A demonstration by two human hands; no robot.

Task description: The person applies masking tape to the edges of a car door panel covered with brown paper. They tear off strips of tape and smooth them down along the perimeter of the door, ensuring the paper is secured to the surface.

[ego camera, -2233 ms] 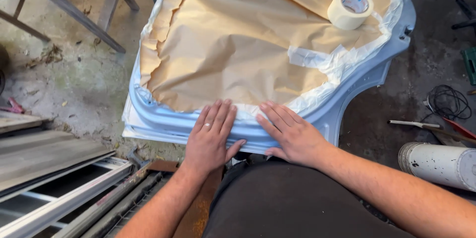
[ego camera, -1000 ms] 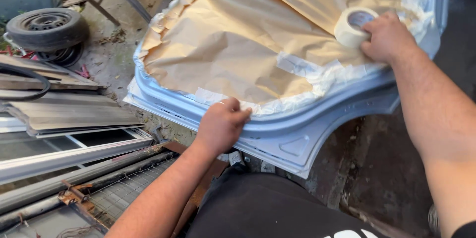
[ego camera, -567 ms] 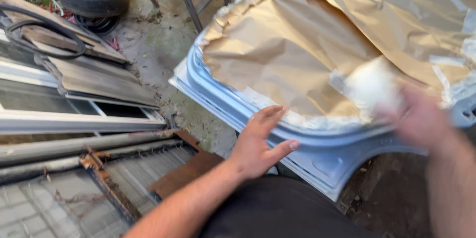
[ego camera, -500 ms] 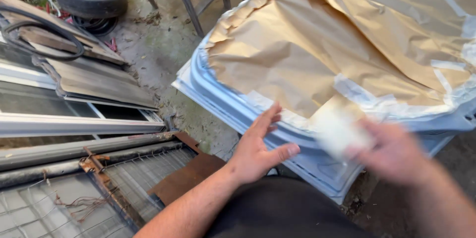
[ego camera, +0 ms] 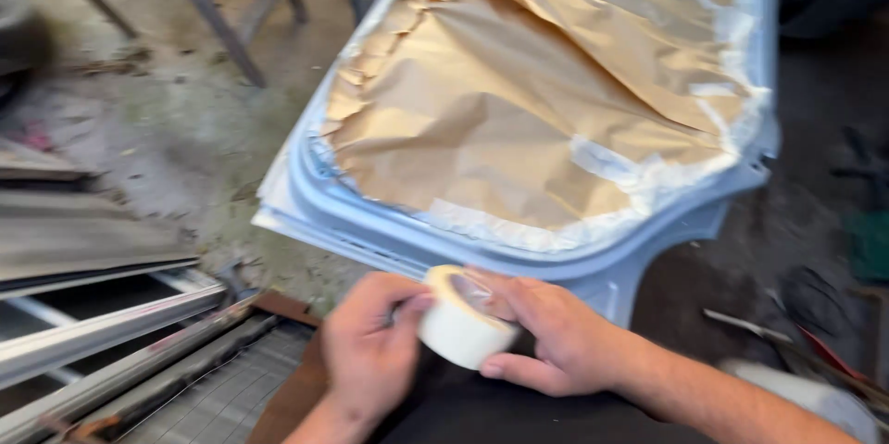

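Down by the pale blue car door, both hands grip a cream tape roll: left hand pinching its edge, right hand cupping it (brown masking paper lies above).

This is a workshop where cars get fixed and painted. A pale blue car door lies flat, covered with brown paper stuck down with tape. The floor is dirty bare concrete. Metal legs of a stand rise at the top left. Old metal frames lie stacked on the left, and tools lie on the ground at the right.
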